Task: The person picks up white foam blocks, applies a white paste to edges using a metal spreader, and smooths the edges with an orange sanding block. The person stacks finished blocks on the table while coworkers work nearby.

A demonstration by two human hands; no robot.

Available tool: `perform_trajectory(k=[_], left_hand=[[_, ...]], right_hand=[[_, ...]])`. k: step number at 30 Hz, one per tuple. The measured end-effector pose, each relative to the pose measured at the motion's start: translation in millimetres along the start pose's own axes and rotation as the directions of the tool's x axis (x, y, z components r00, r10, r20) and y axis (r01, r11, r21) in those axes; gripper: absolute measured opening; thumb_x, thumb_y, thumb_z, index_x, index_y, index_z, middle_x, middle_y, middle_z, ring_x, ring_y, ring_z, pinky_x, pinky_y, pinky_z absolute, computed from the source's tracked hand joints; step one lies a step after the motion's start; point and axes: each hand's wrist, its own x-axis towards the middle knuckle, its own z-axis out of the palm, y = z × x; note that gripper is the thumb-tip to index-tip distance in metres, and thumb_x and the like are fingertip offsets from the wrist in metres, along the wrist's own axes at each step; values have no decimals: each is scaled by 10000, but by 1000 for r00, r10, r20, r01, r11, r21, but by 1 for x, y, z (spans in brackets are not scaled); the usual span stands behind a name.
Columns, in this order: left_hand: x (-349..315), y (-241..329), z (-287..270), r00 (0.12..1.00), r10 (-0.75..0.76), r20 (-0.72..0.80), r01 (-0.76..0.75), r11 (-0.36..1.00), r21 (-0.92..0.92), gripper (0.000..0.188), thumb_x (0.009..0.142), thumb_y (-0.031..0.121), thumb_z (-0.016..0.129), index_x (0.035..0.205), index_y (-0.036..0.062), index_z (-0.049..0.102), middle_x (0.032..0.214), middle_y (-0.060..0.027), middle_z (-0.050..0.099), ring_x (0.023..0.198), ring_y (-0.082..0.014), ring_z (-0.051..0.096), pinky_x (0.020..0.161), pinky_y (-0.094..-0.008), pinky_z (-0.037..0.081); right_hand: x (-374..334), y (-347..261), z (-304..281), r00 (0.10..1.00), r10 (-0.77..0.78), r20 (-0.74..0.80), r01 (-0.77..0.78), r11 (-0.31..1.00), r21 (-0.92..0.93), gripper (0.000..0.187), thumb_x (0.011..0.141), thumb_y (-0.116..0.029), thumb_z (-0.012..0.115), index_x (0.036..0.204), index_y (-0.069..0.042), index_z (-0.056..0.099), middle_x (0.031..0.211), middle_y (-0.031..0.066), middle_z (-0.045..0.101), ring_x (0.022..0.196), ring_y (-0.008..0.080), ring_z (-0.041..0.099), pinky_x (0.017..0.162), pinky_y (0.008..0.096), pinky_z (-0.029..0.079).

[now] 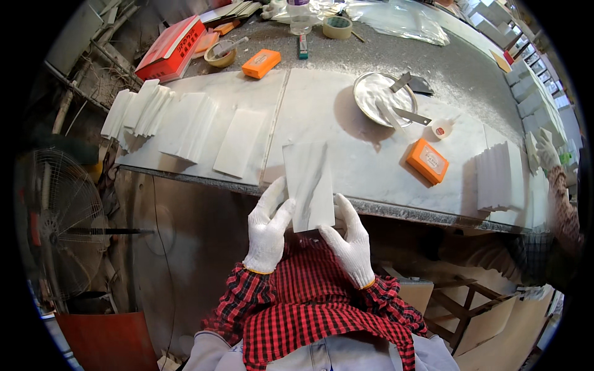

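Between my two gloved hands I hold a white marble tile (309, 185) with grey veins, tilted up past the table's front edge. My left hand (268, 226) grips its left side, thumb on the face. My right hand (351, 241) has its thumb at the lower right corner and its fingers along the right edge. Beyond the tile, on the marble tabletop (315, 105), stands a round bowl (378, 93) of white paste with metal scraper blades (411, 116) resting in it. A single white tile (240, 142) lies flat to the left.
Tile stacks stand at left (189, 127) and right (499, 176). Orange boxes (428, 161) (261, 63), a small white cup (442, 128), a tape roll (337, 27) and a red carton (171, 48) sit about. A fan (68, 222) stands at left. A co-worker's gloved hand (547, 150) is at far right.
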Motion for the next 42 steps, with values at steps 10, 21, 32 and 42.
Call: perform_trajectory(k=[10, 21, 32, 42], left_hand=[[-5, -17, 3, 998, -21, -64, 20, 999, -27, 551, 1024, 47, 616, 1522, -112, 442, 1483, -202, 567, 1306, -234, 598, 1086, -357, 503], [-19, -11, 16, 999, 34, -11, -33, 995, 90, 584, 977, 43, 694, 1496, -72, 452, 1428, -183, 567, 1249, -261, 639, 1017, -374, 565], [23, 4, 4, 971, -135, 200, 211, 877, -432, 541, 1114, 233, 536, 1592, 76, 341, 1518, -100, 514, 1390, -273, 530, 1161, -499, 456], [22, 2, 21, 990, -56, 129, 115, 846, -520, 554, 1106, 239, 557, 1605, 119, 350, 1563, -100, 470, 1436, -297, 482, 1191, -526, 422]], right_hand=[[-1, -4, 7, 984, -178, 8, 167, 903, -396, 979, 817, -201, 902, 1581, 64, 350, 1484, 265, 516, 1356, 344, 565, 1103, 426, 500], [2, -1, 9, 987, -153, -43, 124, 913, -389, 1133, 726, -307, 964, 1574, 99, 331, 1487, 276, 514, 1395, 350, 533, 1138, 438, 462], [10, 4, -22, 830, -548, 101, 530, 719, -450, 1088, 672, -249, 999, 1544, 57, 423, 1398, 240, 600, 1250, 324, 637, 1047, 399, 527], [-32, 11, -73, 977, -127, -170, 78, 959, -272, 940, 752, -102, 916, 1572, -42, 460, 1383, 144, 648, 1131, 228, 637, 1000, 376, 559]])
